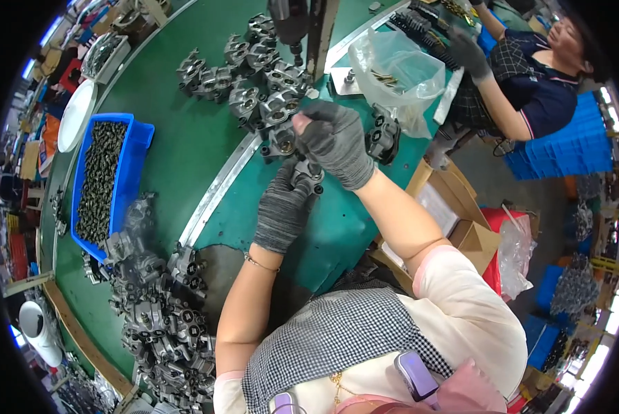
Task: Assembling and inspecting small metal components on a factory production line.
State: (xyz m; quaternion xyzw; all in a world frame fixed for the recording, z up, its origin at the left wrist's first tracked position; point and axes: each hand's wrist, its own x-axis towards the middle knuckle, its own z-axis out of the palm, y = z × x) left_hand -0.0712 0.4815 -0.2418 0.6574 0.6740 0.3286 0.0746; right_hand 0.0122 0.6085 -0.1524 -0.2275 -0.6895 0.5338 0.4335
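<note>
My left hand (282,210), in a grey knit glove, is closed round a grey metal casting (312,176) over the green bench. Just above that casting is my right hand (338,146), also gloved, its fingers curled in and a bare thumb tip showing. Whatever the right fingers grip is hidden. Beyond my hands lies a heap of similar metal castings (246,99). One more casting (383,134) rests to the right of my right hand. A dark power tool (289,21) hangs over the heap beside an upright post (320,38).
A clear plastic bag (399,72) with brass-coloured pieces lies at the far right. On the left stands a blue bin (138,138) of small dark parts; more castings (161,310) are piled nearer me. A metal rail (220,186) crosses the bench. A co-worker (530,90) sits at the right.
</note>
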